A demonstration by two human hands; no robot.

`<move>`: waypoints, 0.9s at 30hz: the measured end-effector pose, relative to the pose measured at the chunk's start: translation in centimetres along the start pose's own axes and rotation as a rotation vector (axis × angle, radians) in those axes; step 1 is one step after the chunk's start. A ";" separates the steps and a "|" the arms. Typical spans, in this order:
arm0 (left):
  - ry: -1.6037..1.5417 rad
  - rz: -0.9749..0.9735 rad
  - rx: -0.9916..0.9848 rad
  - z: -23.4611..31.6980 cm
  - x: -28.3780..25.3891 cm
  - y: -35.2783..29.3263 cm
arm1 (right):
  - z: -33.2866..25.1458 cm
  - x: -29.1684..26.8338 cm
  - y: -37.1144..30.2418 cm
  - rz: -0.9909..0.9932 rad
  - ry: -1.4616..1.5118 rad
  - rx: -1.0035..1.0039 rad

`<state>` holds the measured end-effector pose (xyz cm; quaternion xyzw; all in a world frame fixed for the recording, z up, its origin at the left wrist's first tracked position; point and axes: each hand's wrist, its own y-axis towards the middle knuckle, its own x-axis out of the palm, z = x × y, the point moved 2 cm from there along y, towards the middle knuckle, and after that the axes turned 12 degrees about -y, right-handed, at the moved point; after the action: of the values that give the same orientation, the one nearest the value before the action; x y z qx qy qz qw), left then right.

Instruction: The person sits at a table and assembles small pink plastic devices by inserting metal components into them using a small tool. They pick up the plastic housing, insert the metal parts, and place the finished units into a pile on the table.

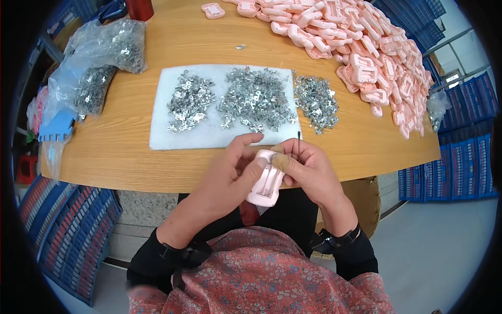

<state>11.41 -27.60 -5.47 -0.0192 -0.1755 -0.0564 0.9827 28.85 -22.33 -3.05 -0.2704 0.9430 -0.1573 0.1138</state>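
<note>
Between my two hands is a pink plastic housing [263,187] with a long battery recess facing up, held over the table's near edge. My left hand [234,172] grips its left side, the thumb resting on the upper end of the recess. My right hand [308,170] is closed at its upper right; a tan covering wraps the thumb, which presses on the housing. A thin dark rod-like tool [298,137] stands up from the right fingers; its lower part is hidden. Whether a small metal piece lies under the thumbs cannot be made out.
Small metal contact pieces lie in piles [256,97] on a white foam sheet [158,137], with another pile [316,102] just right of it. Many pink housings [366,70] are heaped at the far right. Clear bags [97,86] of metal pieces stand at the left.
</note>
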 end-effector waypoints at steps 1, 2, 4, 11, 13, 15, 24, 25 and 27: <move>0.090 -0.052 -0.018 0.2 -0.1 0.1 | 0.0 0.1 -0.1 0.006 -0.018 0.009; 0.181 -0.105 -0.036 0.4 -0.4 0.3 | 0.1 0.2 -0.2 0.011 -0.037 0.018; 0.417 -0.157 0.021 1.4 -0.1 0.5 | 0.3 0.1 -0.3 0.011 -0.071 0.018; -0.161 -0.093 -0.173 0.5 -1.2 0.2 | -0.8 0.2 -1.7 0.017 0.177 -0.060; -0.555 -0.110 -0.313 0.2 -1.6 0.3 | -0.7 0.5 -1.5 0.109 0.105 -0.153; -0.821 -0.133 -0.323 -1.2 -1.8 -0.1 | -0.2 1.0 -1.1 0.159 0.067 -0.224; -1.005 -0.193 -0.426 -0.9 -0.9 -0.8 | 0.6 1.9 0.1 0.147 0.000 -0.213; -1.025 -0.228 -0.425 -1.0 -0.9 -0.9 | 0.9 1.6 0.4 0.138 -0.004 -0.194; -1.031 -0.231 -0.420 -1.4 -0.9 -1.1 | 1.3 1.3 0.5 0.105 0.038 -0.151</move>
<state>10.91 -28.63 -7.13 -0.2198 -0.6186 -0.1805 0.7324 27.92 -22.98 -4.55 -0.2254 0.9670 -0.0847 0.0831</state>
